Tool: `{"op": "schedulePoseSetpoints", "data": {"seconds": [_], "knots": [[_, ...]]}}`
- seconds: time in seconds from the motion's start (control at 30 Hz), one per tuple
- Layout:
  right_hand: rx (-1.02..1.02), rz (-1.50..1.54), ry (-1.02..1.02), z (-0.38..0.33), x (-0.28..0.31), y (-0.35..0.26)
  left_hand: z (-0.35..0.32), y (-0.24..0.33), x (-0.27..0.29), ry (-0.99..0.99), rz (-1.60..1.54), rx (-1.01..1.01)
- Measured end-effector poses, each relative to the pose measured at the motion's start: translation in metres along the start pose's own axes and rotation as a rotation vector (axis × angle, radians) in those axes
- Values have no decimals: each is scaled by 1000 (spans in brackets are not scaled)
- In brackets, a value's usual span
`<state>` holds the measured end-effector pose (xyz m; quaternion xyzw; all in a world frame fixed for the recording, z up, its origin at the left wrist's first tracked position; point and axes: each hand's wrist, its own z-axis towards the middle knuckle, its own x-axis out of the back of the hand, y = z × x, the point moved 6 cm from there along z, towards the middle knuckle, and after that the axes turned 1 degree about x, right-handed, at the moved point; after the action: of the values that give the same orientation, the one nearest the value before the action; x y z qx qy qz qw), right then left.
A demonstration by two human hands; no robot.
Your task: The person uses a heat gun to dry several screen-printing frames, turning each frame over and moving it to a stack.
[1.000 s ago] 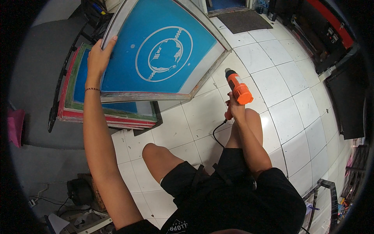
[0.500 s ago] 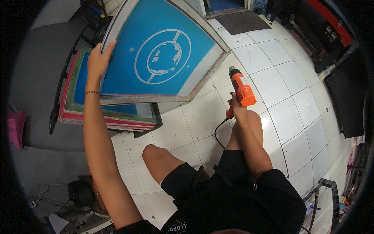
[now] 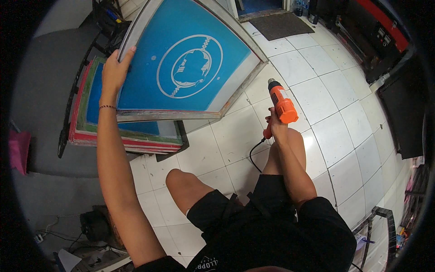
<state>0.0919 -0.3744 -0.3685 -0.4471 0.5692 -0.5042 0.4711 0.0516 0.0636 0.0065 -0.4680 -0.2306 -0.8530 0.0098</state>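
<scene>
My left hand is closed round the left edge of a silkscreen frame, which has blue mesh and a pale round emblem. The frame is held up at a tilt, above a stack of other screens. In my right hand is an orange heat gun, gripped by its handle. Its metal nozzle points away from me, toward the far side, and stands to the right of the frame, apart from it. A black cord hangs from the handle's lower end.
The stacked screens with red and green edges lie at left on a dark rack. A dark mat lies by the far doorway. Black equipment lines the right side. A black motor-like object sits at lower left. White tiles cover the floor.
Both hands, the silkscreen frame and the heat gun hold almost the same places. Only a very slight shift of the view shows.
</scene>
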Motion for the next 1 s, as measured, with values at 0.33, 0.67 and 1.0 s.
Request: {"op": "schedulePoseSetpoints", "data": {"seconds": [0.33,0.67,1.0], "knots": [[-52,50,-56,0,-6,9,4,-7,-2,-3,-34,-19],[-49,14,-70,-1,-8,11,3,-3,-2,-12,6,11],[-58,35,-101,-6,-14,8,4,-2,-2,-19,-23,22]]}}
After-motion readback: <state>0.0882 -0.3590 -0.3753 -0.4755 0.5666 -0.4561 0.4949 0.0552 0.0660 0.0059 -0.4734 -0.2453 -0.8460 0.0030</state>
